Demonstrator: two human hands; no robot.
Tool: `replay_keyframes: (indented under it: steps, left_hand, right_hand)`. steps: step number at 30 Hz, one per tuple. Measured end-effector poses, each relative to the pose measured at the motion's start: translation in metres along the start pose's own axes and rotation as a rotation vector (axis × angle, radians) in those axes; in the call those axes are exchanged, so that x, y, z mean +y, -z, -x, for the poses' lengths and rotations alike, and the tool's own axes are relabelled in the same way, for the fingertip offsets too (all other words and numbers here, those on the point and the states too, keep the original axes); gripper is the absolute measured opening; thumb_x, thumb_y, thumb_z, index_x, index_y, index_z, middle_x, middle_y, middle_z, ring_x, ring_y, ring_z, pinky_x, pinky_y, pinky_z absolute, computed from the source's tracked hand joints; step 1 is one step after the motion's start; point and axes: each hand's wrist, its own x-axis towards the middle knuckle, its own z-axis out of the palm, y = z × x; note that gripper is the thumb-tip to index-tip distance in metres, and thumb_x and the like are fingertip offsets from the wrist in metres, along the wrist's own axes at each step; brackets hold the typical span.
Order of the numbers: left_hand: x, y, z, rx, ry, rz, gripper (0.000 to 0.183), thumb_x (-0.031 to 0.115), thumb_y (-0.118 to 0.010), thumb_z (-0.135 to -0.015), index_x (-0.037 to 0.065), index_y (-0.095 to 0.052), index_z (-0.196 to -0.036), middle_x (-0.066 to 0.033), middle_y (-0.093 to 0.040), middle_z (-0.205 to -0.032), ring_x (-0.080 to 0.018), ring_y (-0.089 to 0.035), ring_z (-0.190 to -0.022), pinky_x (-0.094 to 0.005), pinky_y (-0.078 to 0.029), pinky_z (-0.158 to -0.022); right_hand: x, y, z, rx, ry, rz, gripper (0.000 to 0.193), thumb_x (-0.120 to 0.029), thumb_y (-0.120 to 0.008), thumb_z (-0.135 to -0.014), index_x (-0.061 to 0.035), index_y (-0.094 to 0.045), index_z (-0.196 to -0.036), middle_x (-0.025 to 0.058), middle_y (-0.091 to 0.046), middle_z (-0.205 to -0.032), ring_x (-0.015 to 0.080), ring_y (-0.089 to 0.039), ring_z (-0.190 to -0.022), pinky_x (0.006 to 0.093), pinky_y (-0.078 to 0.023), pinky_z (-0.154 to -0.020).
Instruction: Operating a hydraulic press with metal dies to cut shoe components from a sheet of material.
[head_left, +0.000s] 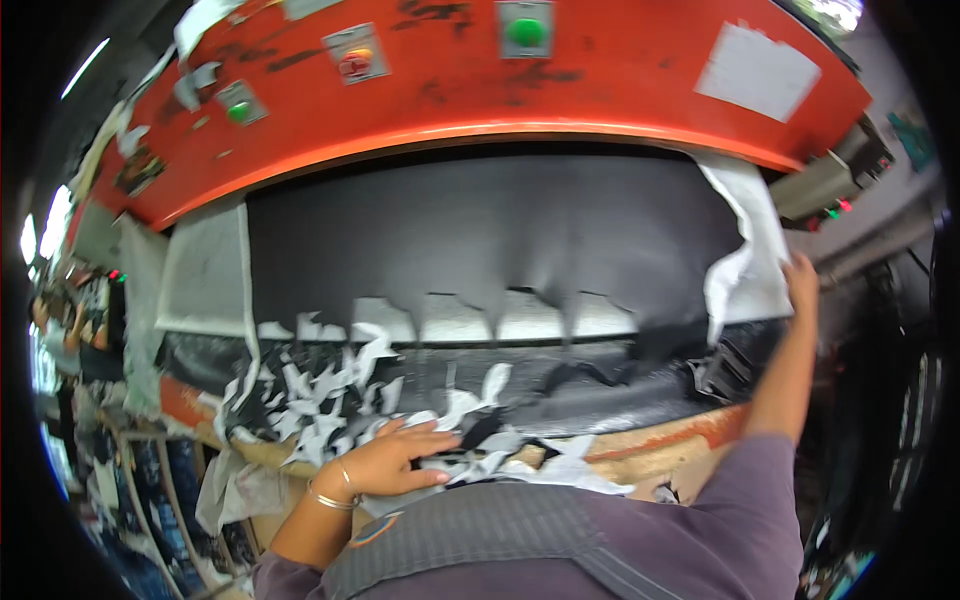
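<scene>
1. Your left hand (405,460) is open, palm down, with its fingers loosely spread on the scraps (320,430) at the near edge of the machine bed (715,428). It does not look closed on any scrap.
2. Your right hand (800,285) is at the right edge of the bed, by the side of the white sheet (768,245). I cannot tell if its fingers pinch that sheet or just rest there.
3. Your big black sheet (480,230) lies flat on top of the white one, in the middle of the bed. Its far edge goes under the red machine front (620,90), and its near edge has a row of cut-out gaps with white showing through.
4. Black and white scraps lie in a messy heap, thickest at the bed's near left corner.
5. That black sheet looks smooth, soft and bendy, like leather or vinyl. It is probably light for its size, but a bit slippery. The thin strips between the gaps may bend or tear, so the wide, whole parts near its left and right sides look best to hold.
6. Up on the red front you have a big green button (524,33), a small green button (239,112), a red button (356,64) and a pale paper (757,72). I can read no brand, label or writing on them.
</scene>
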Motion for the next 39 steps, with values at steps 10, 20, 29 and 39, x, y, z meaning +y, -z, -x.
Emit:
replay_keyframes:
  steps: [10,20,29,39]
  left_hand:
    - [-0.079,0.104,-0.015,1.078,0.178,-0.249,0.040,0.028,-0.067,-0.083,0.003,-0.062,-0.114,-0.0184,-0.060,-0.121,-0.0345,-0.055,-0.114,-0.0393,-0.042,-0.099]
    - [-0.260,0.183,0.111,0.939,0.805,0.107,0.061,0.051,-0.064,-0.078,-0.008,-0.068,-0.091,-0.0283,-0.065,-0.099,-0.0432,-0.061,-0.095,-0.0455,-0.047,-0.086]
    - [-0.281,0.218,0.094,1.295,0.478,0.322,0.054,0.033,-0.068,-0.082,-0.012,-0.056,-0.109,-0.0228,-0.064,-0.096,-0.0320,-0.065,-0.078,-0.0401,-0.052,-0.063]
    - [-0.321,0.241,0.093,1.101,0.417,0.077,0.032,0.030,-0.071,-0.078,-0.001,-0.062,-0.077,-0.0235,-0.065,-0.082,-0.0381,-0.064,-0.080,-0.0459,-0.049,-0.072]
  right_hand:
    - [-0.138,0.044,0.203,-0.615,0.100,0.155,0.044,0.004,-0.066,-0.072,0.0014,-0.059,-0.116,0.0198,-0.062,-0.105,0.0307,-0.061,-0.104,0.0351,-0.045,-0.091]
    - [-0.154,0.075,0.273,-0.309,-0.170,0.274,0.019,-0.005,-0.062,-0.068,0.0049,-0.046,-0.073,0.0111,-0.045,-0.059,0.0178,-0.043,-0.056,0.0369,-0.037,-0.052]
    - [-0.452,-0.019,0.336,-0.435,-0.149,-0.005,0.016,-0.011,-0.065,-0.079,0.0027,-0.060,-0.085,-0.0003,-0.053,-0.069,0.0078,-0.045,-0.063,0.0252,-0.037,-0.054]
    - [-0.755,-0.272,0.400,-0.796,0.283,0.030,0.041,-0.031,-0.071,-0.074,0.0045,-0.059,-0.092,0.0251,-0.065,-0.090,0.0403,-0.064,-0.087,0.0450,-0.050,-0.077]
